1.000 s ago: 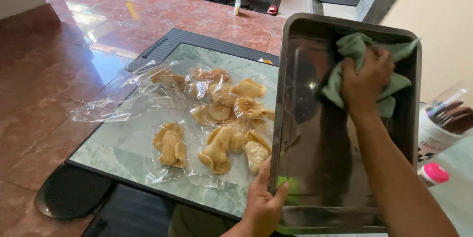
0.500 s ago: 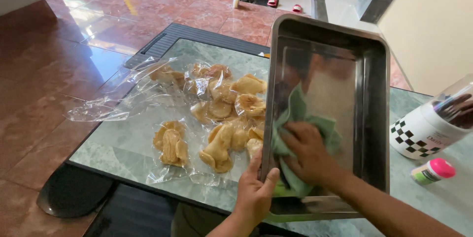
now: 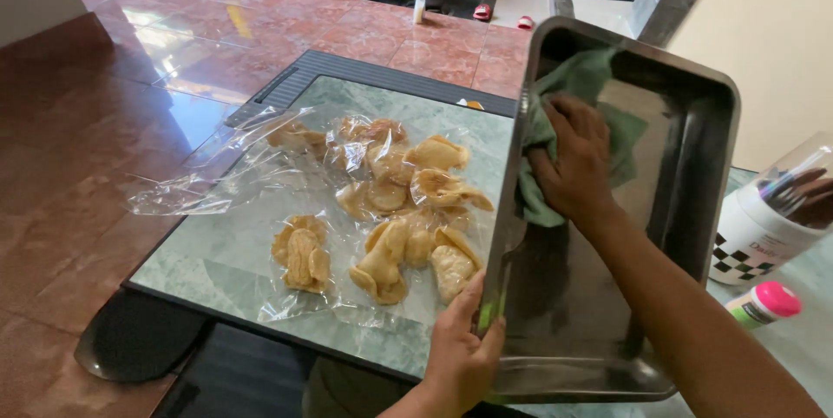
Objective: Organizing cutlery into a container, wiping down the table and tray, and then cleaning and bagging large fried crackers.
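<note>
Steel rectangular tray (image 3: pixel 659 236), soft green cloth (image 3: pixel 568 92) under right hand (image 3: pixel 573 157).

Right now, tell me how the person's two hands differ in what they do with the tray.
The left hand grips the near edge of the tilted steel tray; the right hand is inside it. The right hand presses a green cloth; the left hand holds no cloth. Both touch the tray.
</note>
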